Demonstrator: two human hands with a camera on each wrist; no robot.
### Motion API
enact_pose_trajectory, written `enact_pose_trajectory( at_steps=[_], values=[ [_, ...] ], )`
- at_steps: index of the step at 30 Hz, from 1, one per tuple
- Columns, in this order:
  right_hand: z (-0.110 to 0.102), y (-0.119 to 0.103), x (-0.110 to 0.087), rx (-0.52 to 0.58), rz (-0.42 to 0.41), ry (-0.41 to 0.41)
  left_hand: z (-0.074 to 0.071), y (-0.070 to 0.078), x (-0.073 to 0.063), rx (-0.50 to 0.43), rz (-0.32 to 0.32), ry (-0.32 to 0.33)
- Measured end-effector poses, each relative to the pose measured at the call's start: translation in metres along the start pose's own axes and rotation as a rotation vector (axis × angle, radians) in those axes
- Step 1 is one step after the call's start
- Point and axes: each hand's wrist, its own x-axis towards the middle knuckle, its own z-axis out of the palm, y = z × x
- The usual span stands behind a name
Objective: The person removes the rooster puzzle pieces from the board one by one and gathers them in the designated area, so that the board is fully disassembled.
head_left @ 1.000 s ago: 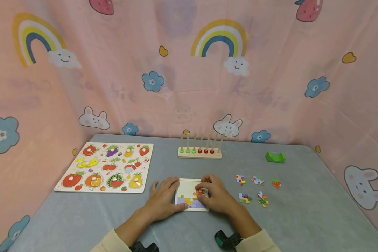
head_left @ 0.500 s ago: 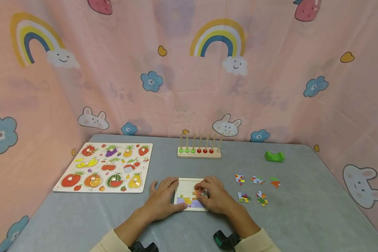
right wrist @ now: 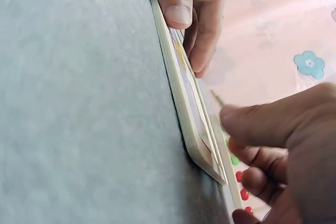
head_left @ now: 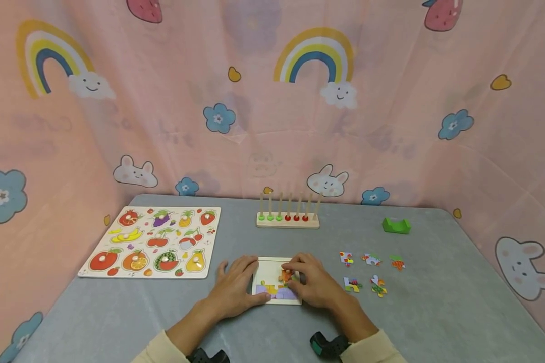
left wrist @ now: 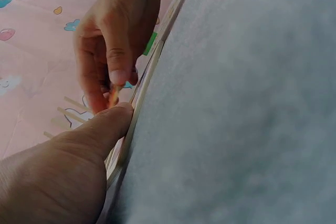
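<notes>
A fruit board (head_left: 171, 244) lies along the left edge of the table (head_left: 436, 292), near its far left corner. A peg rack (head_left: 288, 224) with green and red beads (head_left: 288, 218) stands near the middle of the far edge, a green block (head_left: 396, 227) near the far right corner. Behind hangs a pink rainbow-printed curtain (head_left: 263, 91).

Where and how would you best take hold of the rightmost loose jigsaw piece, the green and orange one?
Probably by two opposite edges, thumb and fingertip pinching from above: the green and orange jigsaw piece lies flat on the table, apart from the other loose pieces, so its edges look free.
</notes>
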Motion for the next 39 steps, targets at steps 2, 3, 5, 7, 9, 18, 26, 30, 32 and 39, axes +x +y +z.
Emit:
enact_pose_trajectory(
  at_steps=[2,3,5,7,9,18,26,30,32,39],
  values=[
    [-0.004,-0.003,-0.001,0.013,0.010,0.004,0.001,0.000,0.000,0.001,-0.001,-0.001],
    [-0.006,-0.005,-0.001,0.021,0.016,0.007,0.001,0.000,0.000,0.000,-0.001,-0.002],
    [-0.010,-0.008,-0.001,0.032,0.024,0.011,0.001,0.001,0.000,-0.001,-0.004,-0.006],
    [-0.016,-0.011,-0.002,0.034,0.019,0.020,0.001,0.001,0.000,-0.003,-0.006,-0.007],
    [-0.021,-0.013,-0.002,0.031,-0.004,0.033,0.001,0.001,0.000,-0.006,-0.008,-0.008],
    [-0.046,-0.023,-0.013,0.021,-0.021,0.114,0.001,-0.001,0.000,-0.007,-0.004,0.008],
    [-0.067,-0.028,-0.023,0.017,-0.072,0.181,0.001,-0.001,-0.001,-0.011,-0.002,0.009],
    [-0.076,-0.026,-0.029,0.016,-0.110,0.206,0.001,-0.001,-0.001,-0.012,-0.001,0.011],
    [-0.080,-0.026,-0.032,0.011,-0.123,0.220,0.002,-0.001,0.000,-0.011,0.001,0.015],
    [-0.097,-0.023,-0.045,0.010,-0.096,0.244,0.003,-0.002,0.000,0.000,0.013,0.023]
  ],
)
